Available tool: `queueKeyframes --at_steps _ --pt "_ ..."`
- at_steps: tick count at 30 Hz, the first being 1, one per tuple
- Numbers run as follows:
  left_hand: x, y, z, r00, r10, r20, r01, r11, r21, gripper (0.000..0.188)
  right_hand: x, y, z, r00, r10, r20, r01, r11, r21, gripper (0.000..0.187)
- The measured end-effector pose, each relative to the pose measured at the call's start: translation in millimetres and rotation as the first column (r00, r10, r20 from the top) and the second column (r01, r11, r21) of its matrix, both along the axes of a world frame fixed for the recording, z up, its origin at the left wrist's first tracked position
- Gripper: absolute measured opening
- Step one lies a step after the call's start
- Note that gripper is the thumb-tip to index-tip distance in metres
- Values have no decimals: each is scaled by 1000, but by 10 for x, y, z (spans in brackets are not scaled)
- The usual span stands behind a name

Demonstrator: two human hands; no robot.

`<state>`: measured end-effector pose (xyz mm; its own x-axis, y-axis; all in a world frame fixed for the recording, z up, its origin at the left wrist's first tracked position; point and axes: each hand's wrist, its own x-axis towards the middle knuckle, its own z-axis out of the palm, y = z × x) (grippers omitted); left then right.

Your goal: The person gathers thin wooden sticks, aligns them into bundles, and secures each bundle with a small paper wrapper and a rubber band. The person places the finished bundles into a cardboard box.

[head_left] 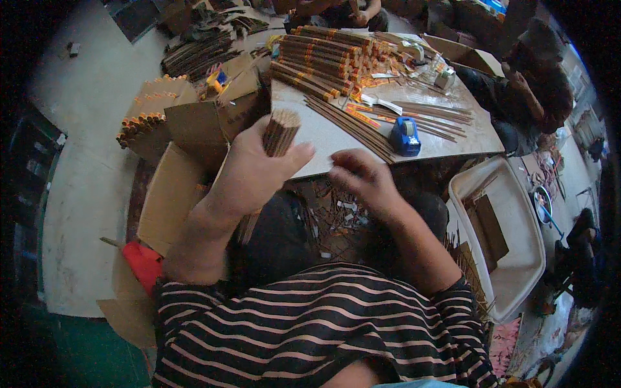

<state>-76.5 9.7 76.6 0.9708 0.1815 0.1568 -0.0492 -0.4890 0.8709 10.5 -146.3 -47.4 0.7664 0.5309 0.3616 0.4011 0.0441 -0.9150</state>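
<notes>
My left hand is wrapped round a tight bundle of incense sticks, thin and brown. The bundle stands tilted, its pale even ends up and its lower end showing below my wrist. To the right, my right hand hovers by the table's near edge, slightly blurred. Its fingers are curled, with a gap between thumb and fingertips and nothing visible in it. Loose sticks lie on the pale table beyond my hands, next to a blue tape dispenser.
Wrapped stick bundles are piled at the table's far side. Open cardboard boxes stand left, with more bundles behind. A white plastic tub is at right. Scraps litter the floor. Other people sit across and at far right.
</notes>
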Motion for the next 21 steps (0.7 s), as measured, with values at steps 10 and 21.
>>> queueKeyframes --at_steps 10,21 --pt "265 402 -1351 787 -318 -528 -132 750 -648 24 1926 25 -873 909 -225 350 398 718 -572 15" --pt "621 627 -1748 679 -484 -552 -203 599 -774 21 2805 327 -1240 970 -64 234 236 462 -855 27"
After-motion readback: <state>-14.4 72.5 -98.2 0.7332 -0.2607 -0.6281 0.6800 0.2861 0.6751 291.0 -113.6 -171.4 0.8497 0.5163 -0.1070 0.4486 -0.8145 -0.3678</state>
